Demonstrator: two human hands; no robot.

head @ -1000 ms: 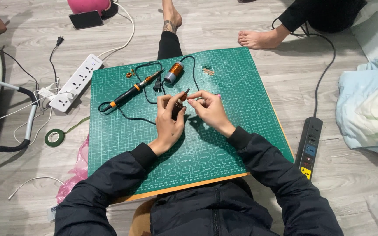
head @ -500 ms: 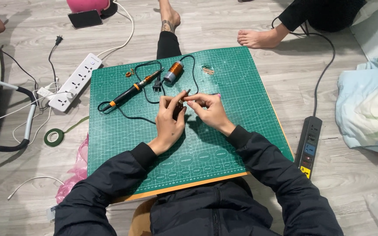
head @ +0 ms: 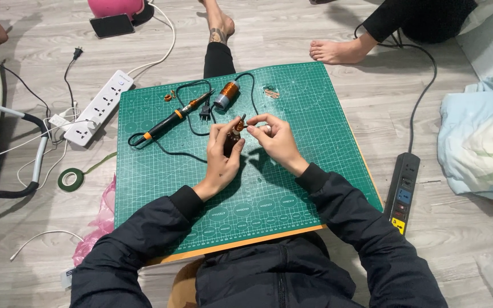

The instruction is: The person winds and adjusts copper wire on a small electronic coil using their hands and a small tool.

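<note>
Over green cutting mat (head: 292, 188), left hand (head: 222, 157) grips small dark part (head: 234, 137); right hand (head: 275, 140) pinches its tip.

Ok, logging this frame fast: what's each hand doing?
Left hand: closed around a small dark, orange-topped part.
Right hand: fingertips pinched at the part's top end.

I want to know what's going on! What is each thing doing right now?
left hand: holding a small dark part
right hand: pinching the part's top
soldering iron: lying on the green mat, untouched
copper coil: lying on the mat
tape roll: flat on floor
</note>
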